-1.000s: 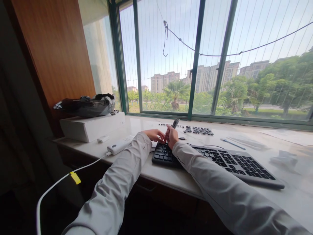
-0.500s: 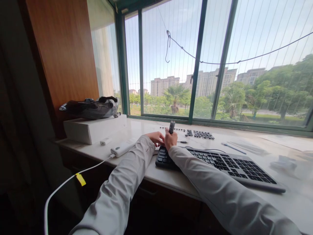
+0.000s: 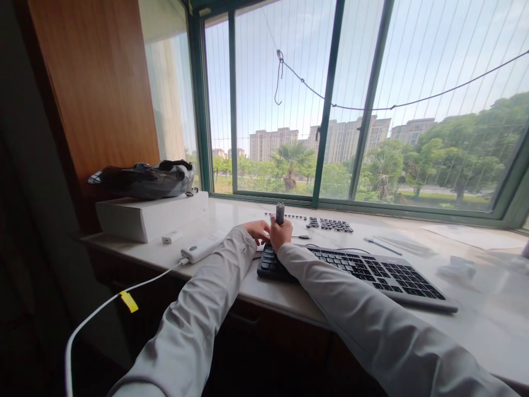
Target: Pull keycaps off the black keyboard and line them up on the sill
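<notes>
My right hand [image 3: 281, 234] is closed in a fist around a dark cylindrical tool handle [image 3: 280, 213], which stands upright with its top end showing. The lower part of that tool is hidden by the hand. Close against it on the left, my left hand [image 3: 257, 229] has its fingers bent inward; the fingertips and anything in them are hidden. Both hands are over the far left end of a black keyboard [image 3: 430, 300]. Many of its key positions look dark and without caps, while keys at the left end still have theirs.
Loose black keycaps [image 3: 330, 224] lie in rows behind the keyboard. A blue pen [image 3: 384, 246] and clear plastic [image 3: 457, 268] are to the right. On the left are a white power bank [image 3: 202, 249] with a cable, a small white block [image 3: 170, 237] and a white box [image 3: 136, 219] bearing a bag.
The whole view has shifted slightly, so things appear further left. The tool handle stands a little straighter in my right hand; both hands stay at the keyboard's left end.
</notes>
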A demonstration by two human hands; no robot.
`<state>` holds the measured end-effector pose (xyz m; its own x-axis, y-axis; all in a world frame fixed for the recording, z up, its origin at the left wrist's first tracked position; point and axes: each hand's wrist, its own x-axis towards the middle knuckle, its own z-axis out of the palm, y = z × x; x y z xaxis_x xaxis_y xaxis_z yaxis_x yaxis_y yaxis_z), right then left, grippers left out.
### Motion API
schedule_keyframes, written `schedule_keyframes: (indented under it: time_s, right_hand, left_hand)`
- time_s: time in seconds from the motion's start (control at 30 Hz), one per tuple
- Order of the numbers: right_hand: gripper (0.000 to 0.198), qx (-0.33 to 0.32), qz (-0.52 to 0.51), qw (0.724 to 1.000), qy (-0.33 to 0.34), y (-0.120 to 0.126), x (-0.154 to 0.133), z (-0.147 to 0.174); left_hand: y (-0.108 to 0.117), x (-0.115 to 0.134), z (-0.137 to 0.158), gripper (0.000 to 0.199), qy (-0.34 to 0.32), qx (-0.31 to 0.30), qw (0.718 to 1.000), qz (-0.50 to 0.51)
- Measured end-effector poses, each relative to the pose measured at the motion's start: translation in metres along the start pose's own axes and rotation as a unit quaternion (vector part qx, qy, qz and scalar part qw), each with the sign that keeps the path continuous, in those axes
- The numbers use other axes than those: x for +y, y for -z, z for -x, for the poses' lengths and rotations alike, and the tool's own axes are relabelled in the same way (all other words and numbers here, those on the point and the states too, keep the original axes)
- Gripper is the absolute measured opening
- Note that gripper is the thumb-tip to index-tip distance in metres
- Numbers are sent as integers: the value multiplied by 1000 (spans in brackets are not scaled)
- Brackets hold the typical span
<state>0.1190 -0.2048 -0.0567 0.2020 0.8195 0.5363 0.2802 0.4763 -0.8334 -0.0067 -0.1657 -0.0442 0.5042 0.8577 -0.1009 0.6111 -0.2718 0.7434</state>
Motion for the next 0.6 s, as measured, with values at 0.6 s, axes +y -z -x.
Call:
schedule_keyframes:
  time_s: [0.6]
  right_hand:
    - [27,-162,428,855,247,152,1,-51]
  left_hand:
    - [-2,5,-1,43,-116,134,980,-88]
